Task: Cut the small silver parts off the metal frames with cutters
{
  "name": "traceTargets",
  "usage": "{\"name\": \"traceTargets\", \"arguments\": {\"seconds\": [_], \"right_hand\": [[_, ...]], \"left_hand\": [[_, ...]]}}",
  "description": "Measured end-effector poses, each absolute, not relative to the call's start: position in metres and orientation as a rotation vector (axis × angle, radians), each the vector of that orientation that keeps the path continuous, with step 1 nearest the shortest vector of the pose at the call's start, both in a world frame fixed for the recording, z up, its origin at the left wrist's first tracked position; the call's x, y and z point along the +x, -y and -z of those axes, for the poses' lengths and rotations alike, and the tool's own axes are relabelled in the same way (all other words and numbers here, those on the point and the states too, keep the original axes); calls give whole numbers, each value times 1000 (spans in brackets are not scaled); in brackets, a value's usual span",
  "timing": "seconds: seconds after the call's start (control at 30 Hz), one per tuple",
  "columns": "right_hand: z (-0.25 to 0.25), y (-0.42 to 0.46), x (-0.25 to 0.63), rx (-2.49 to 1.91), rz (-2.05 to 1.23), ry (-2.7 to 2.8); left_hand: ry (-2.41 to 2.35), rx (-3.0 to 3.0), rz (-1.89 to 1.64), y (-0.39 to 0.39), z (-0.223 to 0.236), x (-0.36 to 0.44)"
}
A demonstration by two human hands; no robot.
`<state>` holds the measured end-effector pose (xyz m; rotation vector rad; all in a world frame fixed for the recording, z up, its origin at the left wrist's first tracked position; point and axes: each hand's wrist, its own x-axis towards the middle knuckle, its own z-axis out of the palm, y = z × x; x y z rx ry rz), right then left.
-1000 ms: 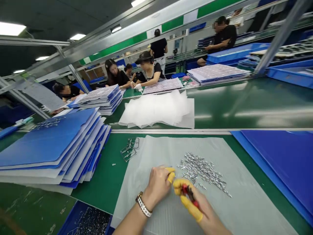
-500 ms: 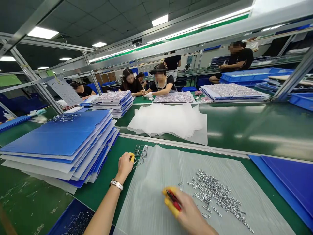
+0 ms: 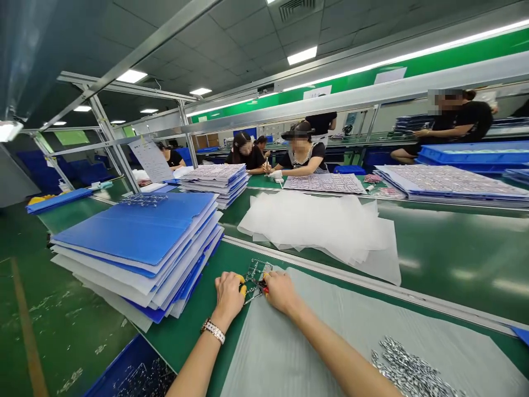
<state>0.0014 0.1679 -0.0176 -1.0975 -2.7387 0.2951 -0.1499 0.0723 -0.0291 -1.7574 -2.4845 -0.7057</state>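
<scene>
Head view: both hands are together at the far left corner of the pale sheet [image 3: 297, 336] on the green worktop [image 3: 188, 325], at the thin metal frames [image 3: 258, 266].

Left hand [image 3: 229, 295]: forearm runs up from the bottom edge, back of hand up, yellow-covered thumb and fingertip pointing right at the frames' near left side. Left grip: can't tell if it's pinching a frame or just resting against it. Watch [image 3: 213, 331] on that wrist.

Right hand [image 3: 280, 292]: forearm slants in from lower right across the sheet, knuckles up, fingers curled. Right grip is clenched round a red-handled tool [image 3: 264, 288], dark end pointing left into the frames; exact contact too small to read.

Small shiny pieces [image 3: 409, 366] are heaped well right, beyond the right forearm. Blue-and-white board stack [image 3: 140, 226] sits left of the hands.
</scene>
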Motion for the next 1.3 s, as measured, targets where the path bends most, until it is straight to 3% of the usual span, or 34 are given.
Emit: {"name": "traceTargets", "arguments": {"seconds": [0.23, 0.33, 0.4, 0.47, 0.53, 0.63, 0.83, 1.07, 1.3], "right_hand": [[-2, -173, 12, -1184, -568, 2490], [-19, -164, 32, -1141, -730, 2400], [-29, -151, 53, -1022, -941, 2375], [-36, -134, 74, -805, -1362, 2302], [-42, -118, 93, -679, -1653, 2233], [-46, -99, 112, -646, -1819, 2162], [-35, -82, 128, -873, -1597, 1920], [-36, -65, 146, -910, -1289, 2138], [-50, -54, 148, -970, -1108, 2285]], "left_hand": [[2474, -1729, 756, -63, 26, -173], [2394, -1772, 1004, -56, 19, -172], [2288, -1843, 1281, -48, 6, -165], [2196, -1998, 1481, -36, -15, -154], [2152, -2270, 1534, -24, -38, -137], [2161, -2577, 1476, -10, -59, -105], [2321, -2372, 2036, -6, -30, -53], [2108, -2479, 2178, 9, -4, -40], [2497, -2580, 2576, -1, 12, -20]]}}
